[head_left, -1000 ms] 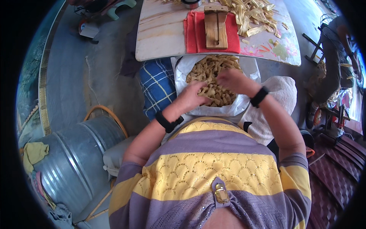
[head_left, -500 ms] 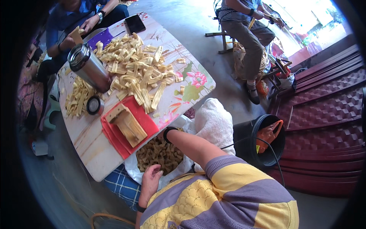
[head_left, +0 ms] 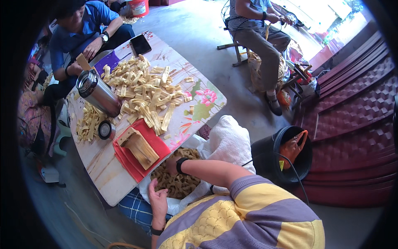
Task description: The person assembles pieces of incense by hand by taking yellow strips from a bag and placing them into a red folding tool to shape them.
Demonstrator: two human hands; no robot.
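My right hand (head_left: 171,164) reaches into a white sack (head_left: 146,190) of small brown knotted pieces (head_left: 179,185); its fingers are hidden by the wrist and the pieces. At the sack's near left rim is my left hand (head_left: 158,201), fingers apart, with nothing seen in it. Just beyond, on the table (head_left: 99,178), a wooden block tool (head_left: 140,151) rests on a folded red cloth (head_left: 156,140). Pale yellow flat strips (head_left: 143,91) lie in a loose heap farther back.
A steel flask (head_left: 99,95) stands beside its lid (head_left: 106,130). A phone (head_left: 141,44) lies at the far corner. A white towel (head_left: 229,135) and a black bucket (head_left: 292,153) are to the right. Two people (head_left: 89,31) (head_left: 259,33) work beyond the table.
My right hand has come back from under the table's edge and shows more over the pieces. My left hand's fingers have spread. The view has shifted slightly; the far-left person's hands have moved apart.
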